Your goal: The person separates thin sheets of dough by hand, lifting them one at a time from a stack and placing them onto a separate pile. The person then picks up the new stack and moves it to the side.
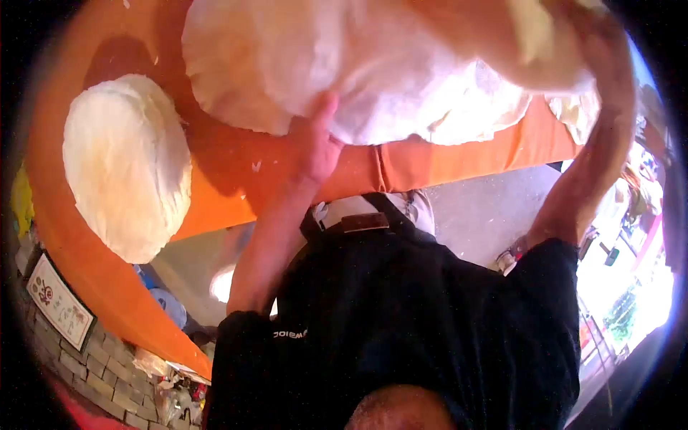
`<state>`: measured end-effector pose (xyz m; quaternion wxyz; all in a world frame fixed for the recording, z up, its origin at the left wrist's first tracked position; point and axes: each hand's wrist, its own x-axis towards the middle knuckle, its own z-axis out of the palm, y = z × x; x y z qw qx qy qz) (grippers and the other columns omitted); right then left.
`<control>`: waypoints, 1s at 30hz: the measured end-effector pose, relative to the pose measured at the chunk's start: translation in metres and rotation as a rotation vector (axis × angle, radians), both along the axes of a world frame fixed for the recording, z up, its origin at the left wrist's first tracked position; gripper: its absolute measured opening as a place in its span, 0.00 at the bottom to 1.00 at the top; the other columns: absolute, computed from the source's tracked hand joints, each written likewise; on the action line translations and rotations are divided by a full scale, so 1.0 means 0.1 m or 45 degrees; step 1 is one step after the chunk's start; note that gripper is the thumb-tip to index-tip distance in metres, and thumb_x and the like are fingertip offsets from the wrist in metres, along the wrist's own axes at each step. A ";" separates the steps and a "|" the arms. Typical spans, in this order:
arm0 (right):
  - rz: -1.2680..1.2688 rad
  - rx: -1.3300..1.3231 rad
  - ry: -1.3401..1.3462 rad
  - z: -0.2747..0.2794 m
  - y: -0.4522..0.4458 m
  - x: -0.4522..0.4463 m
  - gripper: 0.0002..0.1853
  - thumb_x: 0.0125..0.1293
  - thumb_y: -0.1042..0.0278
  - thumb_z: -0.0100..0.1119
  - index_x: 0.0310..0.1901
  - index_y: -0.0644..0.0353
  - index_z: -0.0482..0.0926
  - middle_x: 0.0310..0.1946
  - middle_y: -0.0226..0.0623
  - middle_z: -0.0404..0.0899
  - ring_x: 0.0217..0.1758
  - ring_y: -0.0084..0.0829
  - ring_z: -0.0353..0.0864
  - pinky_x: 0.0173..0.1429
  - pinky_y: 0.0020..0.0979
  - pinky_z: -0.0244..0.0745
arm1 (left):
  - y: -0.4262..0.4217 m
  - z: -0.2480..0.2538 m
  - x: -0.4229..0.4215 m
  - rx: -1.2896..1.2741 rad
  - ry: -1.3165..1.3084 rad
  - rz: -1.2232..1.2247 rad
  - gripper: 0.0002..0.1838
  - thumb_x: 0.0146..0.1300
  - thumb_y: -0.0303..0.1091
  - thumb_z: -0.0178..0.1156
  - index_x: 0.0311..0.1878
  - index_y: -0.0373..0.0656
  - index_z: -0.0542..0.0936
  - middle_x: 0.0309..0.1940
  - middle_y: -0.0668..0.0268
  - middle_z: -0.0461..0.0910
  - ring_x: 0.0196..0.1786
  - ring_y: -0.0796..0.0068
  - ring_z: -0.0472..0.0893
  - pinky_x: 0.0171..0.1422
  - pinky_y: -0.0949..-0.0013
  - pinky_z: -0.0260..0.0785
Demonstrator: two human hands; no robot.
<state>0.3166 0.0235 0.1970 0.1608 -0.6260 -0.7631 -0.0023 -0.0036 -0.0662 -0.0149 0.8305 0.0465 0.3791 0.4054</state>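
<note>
Large, thin, pale pieces that look like flatbread lie on an orange cloth (222, 161). My left hand (317, 143) is at the near edge of the widest flatbread (272, 64), its thumb stretched out against the surface; the other fingers are hard to see. At the upper right, my right hand (591, 32) is blurred at the side of a raised, shaded flatbread (502, 43) and seems to grip it. Its fingertips are partly hidden. A separate oval flatbread (129, 168), faintly browned in the middle, lies to the left.
The cloth's near edge runs just in front of my belt (365, 222). A framed sheet (61, 299) leans by grey paving bricks (107, 387) at the lower left. Plastic bags (175, 401) lie near it. A blue round container (168, 308) stands below the cloth.
</note>
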 end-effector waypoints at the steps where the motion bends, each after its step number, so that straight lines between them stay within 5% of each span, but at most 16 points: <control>1: -0.038 0.140 -0.106 0.03 0.11 0.22 0.12 0.62 0.71 0.55 0.28 0.74 0.77 0.22 0.50 0.78 0.20 0.38 0.74 0.26 0.43 0.71 | -0.02 -0.17 -0.04 -0.020 0.061 0.056 0.24 0.67 0.32 0.58 0.64 0.41 0.67 0.58 0.63 0.73 0.60 0.63 0.74 0.65 0.56 0.70; 2: -0.005 0.343 0.311 0.07 0.19 0.24 0.15 0.62 0.68 0.59 0.30 0.78 0.77 0.21 0.52 0.77 0.21 0.40 0.74 0.31 0.45 0.74 | -0.03 -0.20 -0.10 -0.113 0.150 0.046 0.24 0.67 0.31 0.57 0.65 0.41 0.65 0.59 0.63 0.71 0.60 0.63 0.75 0.64 0.57 0.71; 7: -0.068 0.313 -0.143 0.29 -0.13 -0.12 0.07 0.58 0.72 0.59 0.32 0.68 0.80 0.23 0.48 0.79 0.25 0.42 0.77 0.33 0.42 0.75 | -0.16 -0.09 -0.24 0.086 0.338 0.069 0.18 0.68 0.30 0.54 0.61 0.40 0.70 0.55 0.62 0.74 0.55 0.64 0.77 0.57 0.61 0.73; 10: 0.079 0.114 -0.011 -0.11 -0.37 -0.65 0.05 0.55 0.74 0.59 0.34 0.62 0.82 0.25 0.46 0.80 0.27 0.44 0.79 0.34 0.40 0.75 | -0.42 -0.72 -0.44 0.427 0.700 -0.203 0.18 0.69 0.32 0.53 0.60 0.40 0.70 0.54 0.62 0.75 0.55 0.65 0.77 0.58 0.62 0.71; 12: 0.162 -0.088 0.153 -0.69 -0.52 -1.07 0.07 0.54 0.76 0.59 0.35 0.58 0.83 0.25 0.45 0.80 0.29 0.45 0.81 0.35 0.39 0.75 | -0.56 -0.94 -0.52 0.354 0.702 -0.321 0.21 0.69 0.35 0.55 0.63 0.43 0.68 0.56 0.62 0.74 0.58 0.66 0.75 0.63 0.61 0.69; 15: 0.270 -0.396 0.081 -1.56 -0.74 -1.54 0.03 0.49 0.76 0.55 0.27 0.59 0.77 0.21 0.45 0.76 0.27 0.48 0.79 0.31 0.45 0.72 | -0.53 -0.42 -0.31 0.124 0.544 -0.127 0.21 0.70 0.41 0.53 0.62 0.43 0.69 0.55 0.63 0.75 0.57 0.68 0.76 0.61 0.63 0.69; 17: 0.210 -0.464 0.115 -1.52 -0.76 -1.60 0.02 0.48 0.77 0.55 0.26 0.59 0.75 0.22 0.46 0.77 0.28 0.49 0.79 0.31 0.45 0.72 | -0.43 0.05 -0.17 0.023 0.534 -0.095 0.22 0.71 0.46 0.51 0.61 0.42 0.70 0.54 0.64 0.75 0.56 0.70 0.76 0.59 0.64 0.69; 19: 0.197 -0.499 0.143 -1.43 -0.86 -1.67 0.02 0.50 0.73 0.55 0.27 0.60 0.76 0.24 0.47 0.78 0.28 0.49 0.80 0.31 0.45 0.73 | -0.56 -0.14 -0.21 -0.010 0.501 -0.174 0.23 0.72 0.47 0.49 0.62 0.41 0.69 0.54 0.64 0.75 0.56 0.70 0.76 0.58 0.65 0.69; 21: 0.230 -0.442 0.137 -1.31 -0.87 -1.79 0.07 0.54 0.66 0.58 0.30 0.60 0.78 0.25 0.47 0.80 0.29 0.49 0.82 0.31 0.45 0.76 | -0.53 -0.12 -0.18 0.131 0.775 -0.405 0.25 0.72 0.49 0.49 0.63 0.42 0.69 0.55 0.65 0.74 0.56 0.72 0.74 0.59 0.65 0.68; 23: 0.264 -0.543 0.246 -1.53 -0.91 -1.90 0.06 0.54 0.68 0.57 0.29 0.61 0.78 0.24 0.48 0.80 0.30 0.51 0.82 0.30 0.46 0.75 | -0.54 -0.11 -0.12 0.071 0.498 -0.169 0.24 0.72 0.48 0.48 0.62 0.40 0.70 0.53 0.66 0.74 0.54 0.75 0.73 0.58 0.67 0.67; 25: 0.279 -0.606 0.235 -1.59 -0.97 -1.96 0.06 0.54 0.69 0.58 0.28 0.62 0.78 0.25 0.48 0.80 0.29 0.52 0.81 0.31 0.46 0.75 | -0.55 -0.19 -0.15 0.123 0.685 -0.230 0.25 0.73 0.50 0.46 0.61 0.40 0.70 0.53 0.66 0.75 0.55 0.73 0.73 0.61 0.64 0.66; 30: 0.232 -0.677 0.367 -1.54 -0.94 -2.07 0.22 0.54 0.55 0.63 0.43 0.64 0.75 0.24 0.51 0.78 0.31 0.55 0.79 0.35 0.49 0.72 | -0.54 -0.08 -0.17 0.250 0.894 -0.418 0.25 0.72 0.50 0.48 0.63 0.42 0.68 0.57 0.65 0.73 0.56 0.69 0.72 0.63 0.63 0.66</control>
